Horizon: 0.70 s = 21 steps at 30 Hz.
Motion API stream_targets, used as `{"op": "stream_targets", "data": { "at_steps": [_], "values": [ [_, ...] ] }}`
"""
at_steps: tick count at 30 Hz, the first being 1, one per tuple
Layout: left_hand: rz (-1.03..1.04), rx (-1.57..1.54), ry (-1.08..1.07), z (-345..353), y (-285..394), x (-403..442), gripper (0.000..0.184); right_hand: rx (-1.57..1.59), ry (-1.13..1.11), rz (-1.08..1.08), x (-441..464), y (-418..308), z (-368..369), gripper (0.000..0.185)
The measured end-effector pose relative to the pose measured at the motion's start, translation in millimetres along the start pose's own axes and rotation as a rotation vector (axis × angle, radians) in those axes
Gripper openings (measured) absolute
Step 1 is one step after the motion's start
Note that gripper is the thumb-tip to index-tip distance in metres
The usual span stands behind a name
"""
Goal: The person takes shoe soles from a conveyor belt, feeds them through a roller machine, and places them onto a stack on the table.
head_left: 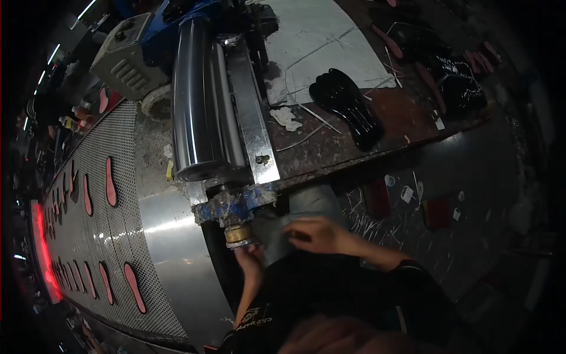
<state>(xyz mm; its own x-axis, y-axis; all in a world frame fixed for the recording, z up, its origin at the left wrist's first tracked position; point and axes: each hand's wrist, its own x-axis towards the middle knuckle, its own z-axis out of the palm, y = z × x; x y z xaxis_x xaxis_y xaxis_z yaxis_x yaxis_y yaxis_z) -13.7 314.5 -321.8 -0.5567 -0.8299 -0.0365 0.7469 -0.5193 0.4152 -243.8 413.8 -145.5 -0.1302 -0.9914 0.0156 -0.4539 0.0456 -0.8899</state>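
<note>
A brass knob point(238, 235) sticks out from the near end of a machine, below its blue, dirt-caked bracket point(233, 206). My left hand point(250, 262) is at the knob's lower rim, with its fingers curled against it. To the right, my right hand point(321, 235) hovers over my lap, fingers loosely bent and parted from the thumb, with nothing visible between them. Above the bracket lies a large shiny metal roller point(197, 106), with a flat metal bar point(250, 112) along its right side.
On the left, pink insole-shaped pieces point(134, 287) lie on a mesh conveyor point(121, 236). A glossy black form point(345, 106) rests on the worn table point(300, 156) at right, by a white sheet point(312, 35). Scraps litter the floor point(471, 171). A grey box point(124, 59) stands behind.
</note>
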Motion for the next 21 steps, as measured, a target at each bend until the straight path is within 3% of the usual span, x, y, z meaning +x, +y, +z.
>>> {"op": "stream_targets", "data": {
  "at_steps": [2,3,5,8,12,15,19,21],
  "values": [
    [-0.286,0.268,-0.035,1,-32,-13,0.071,-0.026,-0.006,-0.065,-6,6,38,0.024],
    [-0.292,0.267,-0.032,16,-38,-16,0.071,-0.047,-0.024,-0.128,-9,8,47,0.025],
    [-0.719,0.223,0.390,73,-30,-15,0.075,-0.104,-0.010,-0.124,-11,11,53,0.022],
    [-0.850,0.228,0.509,134,-15,3,0.075,-0.196,-0.028,-0.170,-14,15,55,0.017],
    [-0.941,0.376,0.623,146,-13,6,0.073,-0.117,0.004,-0.268,-19,28,65,0.014],
    [-0.940,0.297,0.458,122,-16,0,0.079,-0.122,0.035,-0.298,-21,33,64,0.011],
    [-0.886,0.158,0.383,115,-17,2,0.069,-0.132,0.103,-0.331,-19,24,62,0.010],
    [-0.827,0.103,0.349,105,-20,3,0.065,-0.304,0.345,-0.339,-20,15,68,0.007]
  ]
}}
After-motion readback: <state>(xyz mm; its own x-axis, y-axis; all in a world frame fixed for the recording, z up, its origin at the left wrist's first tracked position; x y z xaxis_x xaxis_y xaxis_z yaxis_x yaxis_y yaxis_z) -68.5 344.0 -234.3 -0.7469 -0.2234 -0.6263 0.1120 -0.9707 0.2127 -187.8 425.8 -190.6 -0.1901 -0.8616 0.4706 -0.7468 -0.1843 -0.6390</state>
